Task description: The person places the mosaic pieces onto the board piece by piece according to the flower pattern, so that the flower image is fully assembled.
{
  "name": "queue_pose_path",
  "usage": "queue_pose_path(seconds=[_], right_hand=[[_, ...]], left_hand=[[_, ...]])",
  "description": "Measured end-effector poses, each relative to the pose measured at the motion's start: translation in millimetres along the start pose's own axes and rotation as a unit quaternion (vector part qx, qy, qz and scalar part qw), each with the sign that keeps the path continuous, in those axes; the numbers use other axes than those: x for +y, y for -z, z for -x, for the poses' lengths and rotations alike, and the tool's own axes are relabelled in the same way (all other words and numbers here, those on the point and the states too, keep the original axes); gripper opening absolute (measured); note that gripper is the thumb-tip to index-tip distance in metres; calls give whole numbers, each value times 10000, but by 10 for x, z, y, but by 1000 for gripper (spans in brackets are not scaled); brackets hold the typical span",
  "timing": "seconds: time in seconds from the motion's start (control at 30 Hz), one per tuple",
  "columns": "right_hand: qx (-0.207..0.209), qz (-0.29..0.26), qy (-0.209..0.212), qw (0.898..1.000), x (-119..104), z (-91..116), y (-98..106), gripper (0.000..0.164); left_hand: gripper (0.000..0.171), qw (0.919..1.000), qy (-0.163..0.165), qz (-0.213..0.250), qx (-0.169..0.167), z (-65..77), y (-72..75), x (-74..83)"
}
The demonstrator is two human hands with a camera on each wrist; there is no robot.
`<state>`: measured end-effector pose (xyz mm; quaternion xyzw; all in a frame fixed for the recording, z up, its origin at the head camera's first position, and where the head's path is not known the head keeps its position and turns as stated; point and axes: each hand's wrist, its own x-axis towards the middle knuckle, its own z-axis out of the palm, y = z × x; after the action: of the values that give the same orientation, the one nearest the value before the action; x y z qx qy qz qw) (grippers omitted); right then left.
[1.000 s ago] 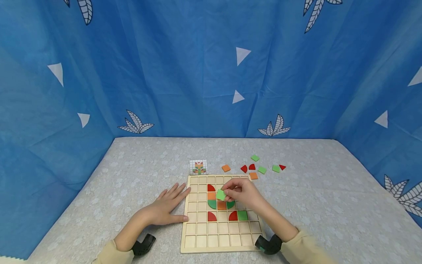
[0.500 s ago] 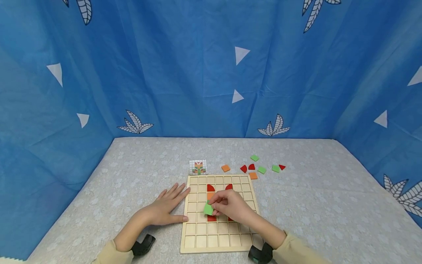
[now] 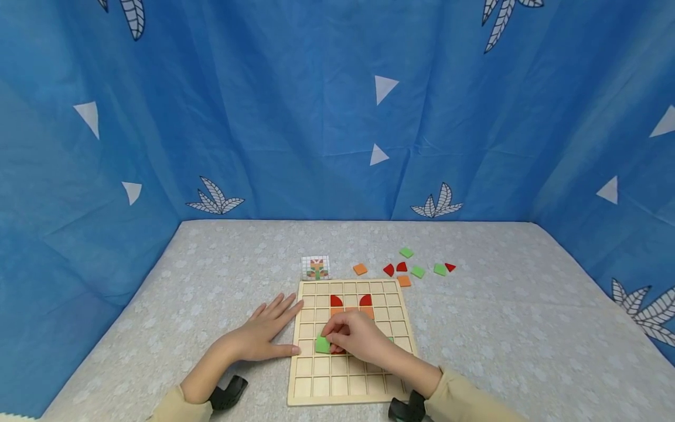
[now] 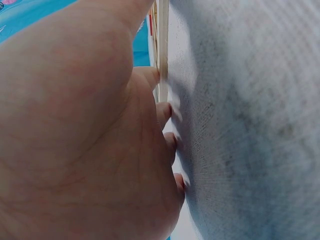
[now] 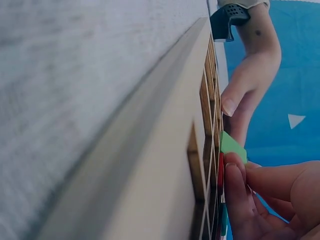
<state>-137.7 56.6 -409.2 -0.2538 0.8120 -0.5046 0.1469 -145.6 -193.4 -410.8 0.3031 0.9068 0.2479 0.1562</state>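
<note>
A wooden grid board [image 3: 348, 385] lies on the table. My right hand [image 3: 361, 339] is over its middle and pinches a green square tile [image 3: 322, 344] between thumb and fingertips. In the right wrist view that tile [image 5: 232, 146] stands tilted at the board's surface, beside a red piece [image 5: 220, 170]. Red quarter-circle pieces [image 3: 336, 301] and orange squares [image 3: 367, 312] sit in the board's cells; my right hand hides several others. My left hand [image 3: 263, 335] lies flat with spread fingers, thumb and fingertips at the board's left edge.
Behind the board lies a small pattern card [image 3: 315, 268]. Loose pieces are scattered to its right: orange squares [image 3: 360, 269], red quarter-circles [image 3: 402, 267], green squares [image 3: 406, 252] and a red triangle [image 3: 450, 267]. A blue curtain [image 3: 316, 117] encloses the table's back and sides.
My right hand has carried the green tile from the board's upper middle leftward and nearer to me, down to a cell on its left part. The left hand stays in place.
</note>
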Motion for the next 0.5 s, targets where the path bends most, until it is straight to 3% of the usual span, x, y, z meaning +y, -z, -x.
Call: queue_pose_path(seconds=[0.27, 0.5], right_hand=[[-14, 874, 222, 9959, -56, -12, -21, 14], [63, 1263, 241, 9917, -119, 13, -39, 12]], left_hand=[[88, 10000, 13, -29, 30, 4, 7, 10], [87, 10000, -18, -57, 24, 0, 7, 9]])
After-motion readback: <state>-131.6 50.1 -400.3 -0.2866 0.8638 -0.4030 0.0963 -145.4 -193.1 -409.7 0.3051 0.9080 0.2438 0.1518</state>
